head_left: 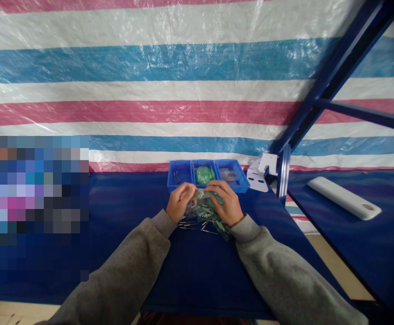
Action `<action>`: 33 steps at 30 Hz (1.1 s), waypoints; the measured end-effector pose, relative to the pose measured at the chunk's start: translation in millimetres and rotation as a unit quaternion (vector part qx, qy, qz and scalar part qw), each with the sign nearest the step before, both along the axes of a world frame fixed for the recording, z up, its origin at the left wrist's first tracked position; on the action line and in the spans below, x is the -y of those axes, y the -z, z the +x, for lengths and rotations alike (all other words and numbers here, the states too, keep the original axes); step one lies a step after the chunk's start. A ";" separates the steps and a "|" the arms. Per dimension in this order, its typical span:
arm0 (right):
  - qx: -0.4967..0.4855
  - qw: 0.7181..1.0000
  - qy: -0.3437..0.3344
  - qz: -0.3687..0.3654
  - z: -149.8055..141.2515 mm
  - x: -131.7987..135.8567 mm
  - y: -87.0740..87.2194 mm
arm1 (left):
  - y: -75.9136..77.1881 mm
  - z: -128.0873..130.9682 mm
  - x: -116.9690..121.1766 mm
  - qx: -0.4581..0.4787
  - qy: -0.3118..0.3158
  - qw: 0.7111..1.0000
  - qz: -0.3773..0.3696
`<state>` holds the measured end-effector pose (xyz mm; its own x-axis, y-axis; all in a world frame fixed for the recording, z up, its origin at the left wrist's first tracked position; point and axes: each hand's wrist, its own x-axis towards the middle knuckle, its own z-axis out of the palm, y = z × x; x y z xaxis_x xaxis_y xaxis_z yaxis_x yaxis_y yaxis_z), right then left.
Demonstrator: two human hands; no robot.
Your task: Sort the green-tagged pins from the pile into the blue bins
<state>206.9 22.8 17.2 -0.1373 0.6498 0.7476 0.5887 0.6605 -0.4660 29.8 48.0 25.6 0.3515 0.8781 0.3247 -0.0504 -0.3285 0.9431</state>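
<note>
My left hand and my right hand are close together over the blue table. Pinched between their fingertips is a small clear plastic bag, one side in each hand. What the bag contains is too small to make out. Under my hands lies a heap of green packets, partly hidden by them. Several thin metal pins are scattered at the front of the heap. Beyond my hands stand three blue bins in a row.
Metal pieces lie in the left bin, green packets in the middle one, clear bags in the right. White cut-out sheets lean by a blue frame post. A long white object rests on the right-hand table. Striped sheeting hangs behind.
</note>
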 end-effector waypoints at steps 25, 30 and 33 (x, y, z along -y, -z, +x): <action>-0.045 0.997 0.044 -0.041 0.4 -1.7 6.2 | -2.3 -4.5 -5.8 -0.092 -0.012 0.988 0.127; -0.048 0.998 0.019 -0.044 -1.5 -0.5 4.2 | -6.0 -4.9 -3.7 -0.166 -0.038 0.970 0.173; -0.049 0.997 0.008 -0.065 -2.4 1.9 2.5 | -3.6 -4.8 -3.5 -0.172 -0.040 0.975 0.131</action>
